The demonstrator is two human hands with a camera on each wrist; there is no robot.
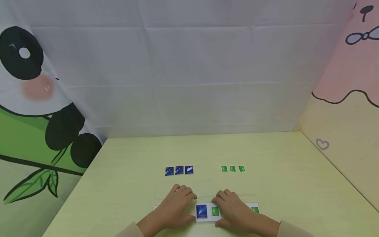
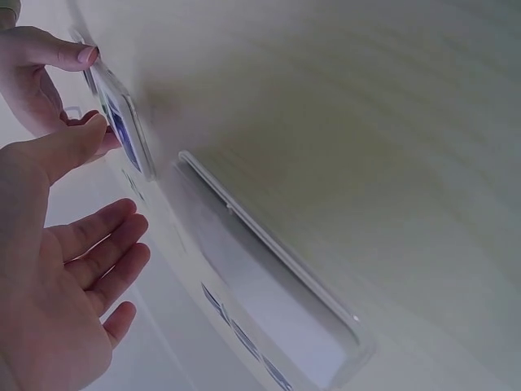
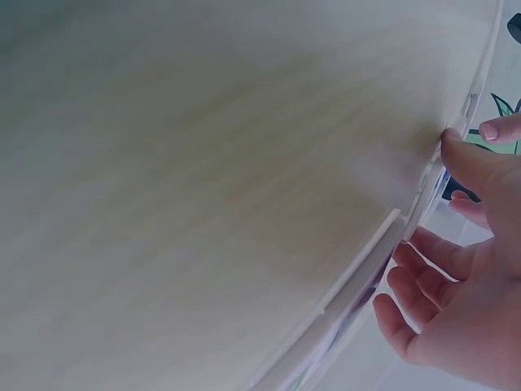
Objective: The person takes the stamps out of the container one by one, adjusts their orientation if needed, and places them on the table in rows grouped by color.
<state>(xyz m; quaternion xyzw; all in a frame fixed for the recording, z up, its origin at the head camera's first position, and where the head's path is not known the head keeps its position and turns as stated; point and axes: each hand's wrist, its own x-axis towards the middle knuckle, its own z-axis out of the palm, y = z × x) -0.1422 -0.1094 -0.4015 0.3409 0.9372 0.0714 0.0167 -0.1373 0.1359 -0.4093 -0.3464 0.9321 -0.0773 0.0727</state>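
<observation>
A small white panel (image 1: 208, 220) with a blue picture (image 1: 201, 211) and a green picture (image 1: 215, 211) lies between the two hands. My right hand (image 1: 234, 210) pinches its right end, thumb on the near edge and fingers on the far edge. At the panel's left end is my left hand (image 1: 174, 210), its thumb close to the edge; the left wrist view shows its fingers (image 2: 110, 244) apart and loosely extended. A white tray-like piece (image 2: 252, 261) lies under the left hand, mostly hidden in the head view. Another white piece with a green picture (image 1: 255, 209) shows beyond the right hand.
Three blue picture cards (image 1: 179, 170) lie in a row farther back on the pale yellow table (image 1: 124, 164). To their right is a row of three green cards (image 1: 232, 169). A white cloth wall (image 1: 201, 82) stands behind, with printed side panels left and right.
</observation>
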